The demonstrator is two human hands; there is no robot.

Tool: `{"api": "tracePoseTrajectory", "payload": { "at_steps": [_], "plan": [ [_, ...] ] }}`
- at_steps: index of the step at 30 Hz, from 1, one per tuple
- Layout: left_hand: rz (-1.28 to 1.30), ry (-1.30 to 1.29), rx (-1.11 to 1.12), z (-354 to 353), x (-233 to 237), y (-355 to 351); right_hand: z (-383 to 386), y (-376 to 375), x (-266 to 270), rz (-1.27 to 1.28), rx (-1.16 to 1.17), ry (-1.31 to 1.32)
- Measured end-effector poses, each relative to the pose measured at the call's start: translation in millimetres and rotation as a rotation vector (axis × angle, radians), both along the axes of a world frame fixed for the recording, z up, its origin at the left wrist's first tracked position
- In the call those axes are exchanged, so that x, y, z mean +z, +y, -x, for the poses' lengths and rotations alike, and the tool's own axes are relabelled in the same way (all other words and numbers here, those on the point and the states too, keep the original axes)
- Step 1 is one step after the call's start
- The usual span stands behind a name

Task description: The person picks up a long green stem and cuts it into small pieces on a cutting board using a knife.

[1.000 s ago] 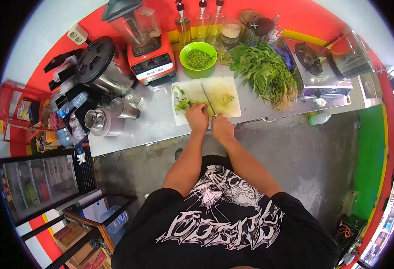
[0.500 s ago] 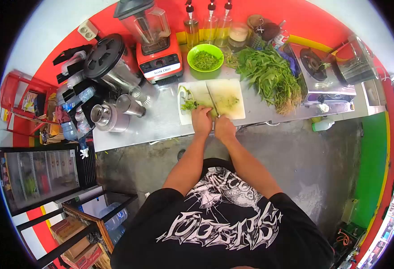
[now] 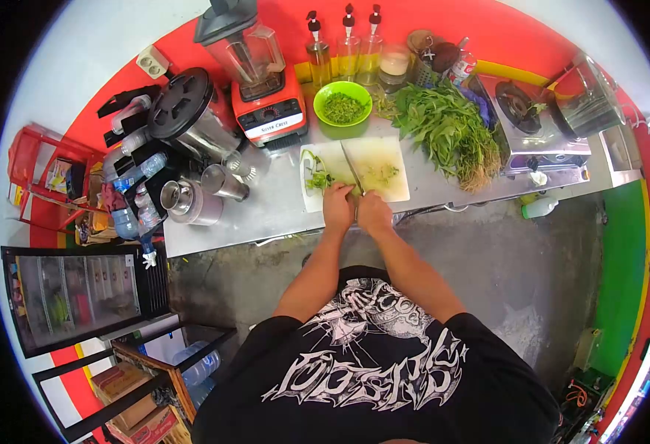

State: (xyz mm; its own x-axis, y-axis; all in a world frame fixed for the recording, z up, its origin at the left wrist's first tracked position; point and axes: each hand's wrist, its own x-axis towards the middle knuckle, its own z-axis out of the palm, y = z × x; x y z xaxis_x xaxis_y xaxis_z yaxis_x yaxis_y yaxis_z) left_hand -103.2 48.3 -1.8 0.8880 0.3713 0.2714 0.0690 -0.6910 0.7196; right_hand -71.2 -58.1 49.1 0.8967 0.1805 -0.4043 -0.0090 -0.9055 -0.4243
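Note:
My right hand [image 3: 374, 213] is closed around the handle of a knife [image 3: 351, 164], whose blade points away from me across the white cutting board [image 3: 395, 152]. Close on its left, my left hand [image 3: 338, 207] has its fingers curled over a bunch of green stalks [image 3: 318, 178], which lie on the board's left half. The fingertips hide part of the bunch near the blade. Chopped green bits [image 3: 382, 175] are scattered to the right of the knife. Behind the board stands a lime-green bowl [image 3: 325, 95] holding chopped greens.
Leafy greens with roots [image 3: 443, 126] are piled right of the bowl, beside a stove [image 3: 521, 111]. A red blender [image 3: 269, 111], a steel pot [image 3: 192, 111] and metal cups [image 3: 221, 180] stand left. Pump bottles [image 3: 348, 48] line the wall. The steel counter's front edge [image 3: 243, 242] is near my wrists.
The whole view has shifted slightly right and down. Both hands stay at the board's near edge, with the knife and the stalks in nearly the same place.

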Motion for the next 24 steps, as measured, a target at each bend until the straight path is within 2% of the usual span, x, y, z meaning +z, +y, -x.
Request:
{"api": "tracePoseTrajectory", "payload": {
  "at_steps": [5,10,12,16,18,19,22,24],
  "plan": [
    [0.075,0.051,-0.001,-2.5,-11.4,4.3,3.8,-4.4,-1.3,-0.002,0.034,0.011],
    [0.024,0.02,0.005,-2.3,-5.4,6.1,-3.0,2.1,-8.4,0.032,0.007,0.009],
    [0.008,0.0,-0.006,-2.4,-7.8,7.4,-8.7,2.0,-4.5,0.08,0.126,-0.076],
    [0.098,-0.012,-0.009,-7.3,-10.3,8.9,-2.2,1.7,5.3,0.08,0.128,0.009],
    [0.09,-0.052,-0.01,-6.8,-8.8,11.3,3.7,3.9,1.0,0.013,-0.029,0.063],
    [0.101,-0.013,-0.008,-6.3,-6.2,10.9,0.1,3.7,-1.4,0.011,-0.025,0.064],
    [0.122,-0.004,-0.001,-3.4,-7.6,9.3,-12.2,3.9,-12.5,-0.012,0.015,0.039],
    [0.132,-0.042,-0.007,-3.8,-10.2,9.5,-19.8,8.3,-11.4,0.096,0.162,-0.033]
  ]
}}
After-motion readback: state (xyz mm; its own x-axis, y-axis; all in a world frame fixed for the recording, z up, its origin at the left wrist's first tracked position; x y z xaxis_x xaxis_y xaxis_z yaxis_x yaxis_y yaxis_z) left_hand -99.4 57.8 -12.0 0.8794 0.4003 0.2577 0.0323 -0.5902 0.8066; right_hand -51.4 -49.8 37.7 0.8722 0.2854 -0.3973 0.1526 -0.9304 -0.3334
